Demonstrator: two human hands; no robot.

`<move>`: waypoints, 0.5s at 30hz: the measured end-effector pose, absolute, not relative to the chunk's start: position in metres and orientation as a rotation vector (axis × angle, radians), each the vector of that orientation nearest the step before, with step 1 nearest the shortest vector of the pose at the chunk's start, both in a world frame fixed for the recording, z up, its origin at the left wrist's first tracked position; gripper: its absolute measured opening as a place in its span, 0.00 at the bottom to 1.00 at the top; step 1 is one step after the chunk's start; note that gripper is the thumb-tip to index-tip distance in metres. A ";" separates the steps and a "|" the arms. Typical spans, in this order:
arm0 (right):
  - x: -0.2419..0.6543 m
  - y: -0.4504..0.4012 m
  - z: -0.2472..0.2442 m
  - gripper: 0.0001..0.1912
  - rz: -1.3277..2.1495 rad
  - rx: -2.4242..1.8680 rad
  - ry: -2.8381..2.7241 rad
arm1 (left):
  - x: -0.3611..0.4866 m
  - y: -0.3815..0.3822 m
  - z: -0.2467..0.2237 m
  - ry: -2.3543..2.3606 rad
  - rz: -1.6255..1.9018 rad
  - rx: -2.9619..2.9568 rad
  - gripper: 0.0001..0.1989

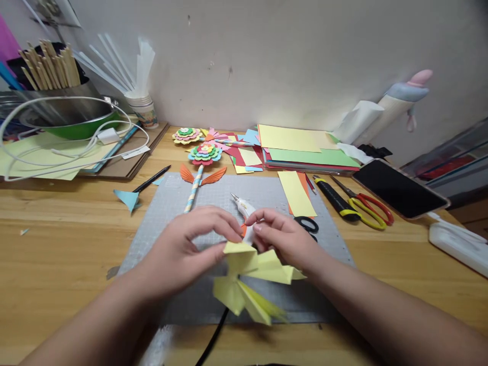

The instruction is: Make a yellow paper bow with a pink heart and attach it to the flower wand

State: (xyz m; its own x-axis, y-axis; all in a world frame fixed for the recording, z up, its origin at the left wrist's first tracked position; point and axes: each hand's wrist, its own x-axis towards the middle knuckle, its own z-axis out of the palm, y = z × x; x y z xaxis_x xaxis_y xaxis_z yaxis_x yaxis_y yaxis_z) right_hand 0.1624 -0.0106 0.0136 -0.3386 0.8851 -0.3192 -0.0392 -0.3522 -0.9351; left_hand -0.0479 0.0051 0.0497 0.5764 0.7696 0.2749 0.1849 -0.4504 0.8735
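Note:
A folded yellow paper piece, with several creased petals, hangs over the grey cutting mat. My left hand pinches its top edge between thumb and fingers. Close on the right, my right hand has thumb and forefinger pressed together; what they hold, if anything, is too small to tell. A bit of orange shows between the hands. Behind them lies a white pen-like tool with a metal tip, partly hidden. A striped paper stick with orange fan leaves and a layered paper flower lies beyond my left hand.
Black scissors, yellow and orange strips, a utility knife, red-yellow pliers and a phone lie right. Stacked coloured paper is at the back. A black pen, cup of straws and green bowl stand left.

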 end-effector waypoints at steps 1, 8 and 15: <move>0.164 -0.011 0.013 0.10 1.667 -1.299 -1.292 | -0.049 0.006 0.050 0.801 0.918 1.788 0.06; 0.168 -0.021 0.011 0.12 1.115 -1.384 -2.147 | -0.054 0.024 0.047 0.992 1.162 0.835 0.09; 0.164 -0.018 0.000 0.08 1.301 -1.348 -1.563 | -0.060 0.033 0.043 0.944 1.221 0.636 0.04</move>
State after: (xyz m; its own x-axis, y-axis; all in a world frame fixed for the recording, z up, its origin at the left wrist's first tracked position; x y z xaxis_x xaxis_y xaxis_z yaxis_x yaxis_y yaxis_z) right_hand 0.1642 -0.0181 0.0002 -0.2258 0.9684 -0.1064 0.2802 -0.0400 -0.9591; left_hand -0.0598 0.0326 0.0433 0.0608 0.9646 -0.2566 -0.4910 0.2527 0.8337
